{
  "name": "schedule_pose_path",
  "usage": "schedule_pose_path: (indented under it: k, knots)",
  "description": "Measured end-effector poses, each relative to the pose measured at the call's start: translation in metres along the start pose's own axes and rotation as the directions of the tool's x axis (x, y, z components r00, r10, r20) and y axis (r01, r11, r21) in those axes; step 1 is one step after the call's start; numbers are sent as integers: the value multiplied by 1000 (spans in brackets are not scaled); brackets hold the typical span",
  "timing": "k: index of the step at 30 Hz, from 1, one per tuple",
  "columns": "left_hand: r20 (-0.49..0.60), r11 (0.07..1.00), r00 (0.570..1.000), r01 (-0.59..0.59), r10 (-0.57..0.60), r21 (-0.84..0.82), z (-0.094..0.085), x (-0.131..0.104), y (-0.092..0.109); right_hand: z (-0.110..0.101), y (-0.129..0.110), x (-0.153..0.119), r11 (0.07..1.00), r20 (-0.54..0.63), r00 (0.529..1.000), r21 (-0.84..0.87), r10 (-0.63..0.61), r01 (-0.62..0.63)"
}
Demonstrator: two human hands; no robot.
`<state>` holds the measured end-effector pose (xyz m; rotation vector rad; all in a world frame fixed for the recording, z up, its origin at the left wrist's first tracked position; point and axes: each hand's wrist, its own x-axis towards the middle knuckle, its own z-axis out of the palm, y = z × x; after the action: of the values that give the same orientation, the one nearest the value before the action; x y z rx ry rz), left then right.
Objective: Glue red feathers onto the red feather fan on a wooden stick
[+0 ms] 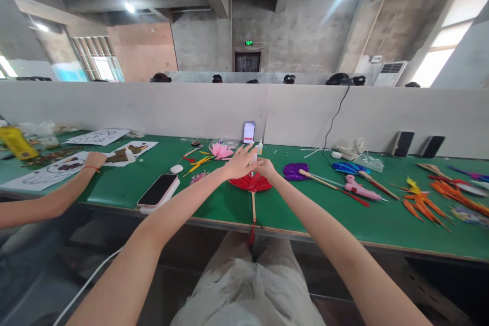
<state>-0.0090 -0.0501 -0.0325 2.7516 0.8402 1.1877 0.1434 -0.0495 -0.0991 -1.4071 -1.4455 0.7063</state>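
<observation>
A red feather fan (250, 183) lies on the green table, its light wooden handle and red tassel pointing toward my lap. My left hand (240, 162) is over the upper part of the fan, with several fingers spread and others near a small white item between the hands. My right hand (265, 168) meets it there, fingers bent together over the fan's right half; what it grips is too small to make out. Just behind the hands stand a small white bottle (260, 147) and an upright phone (249, 132) with a lit screen.
Left are a pink flower (220, 151), a black-screened phone (158, 190) and a neighbour's hand (95, 160) on a drawing. To the right lie a purple fan (294, 171), a blue fan (349, 167), a pink glue gun (359, 188) and orange feathers (424, 204). A white partition (171, 107) stands behind.
</observation>
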Motion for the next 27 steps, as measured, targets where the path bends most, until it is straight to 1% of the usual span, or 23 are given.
schedule_pose_path:
  k: [4,5,7,10,11,14,16,20,24,27]
  knots:
    - [-59,999,998,35,-35,5,9,-7,4,-1,0,-1,999,60,997,-3,38,-38]
    - [-59,999,998,32,-32,3,10,-8,5,-1,0,-1,999,66,997,-5,45,-45]
    - [-47,1000,999,17,-18,-3,10,-9,5,-2,1,0,998,70,996,-9,56,-55]
    - [-79,999,996,45,-45,-6,8,-8,3,-3,4,0,998,68,995,-6,69,-69]
    - [-76,999,996,50,-50,-8,7,-7,2,-4,5,-1,997,67,995,-5,74,-74]
    - [-21,999,999,34,-35,-15,8,-3,0,-5,9,0,996,66,994,-9,84,-83]
    - [-20,999,999,51,-51,-13,9,-2,-2,-5,10,0,997,69,994,-11,80,-80]
    - [6,999,999,47,-47,-21,11,-8,-4,-4,11,-1,998,76,995,-25,65,-63]
    - [-58,997,996,71,-73,-41,14,-16,-3,-4,11,-4,997,89,995,-59,54,-49]
    - [-46,996,998,44,-48,-84,19,-14,3,-6,10,-7,995,100,993,-92,57,-48]
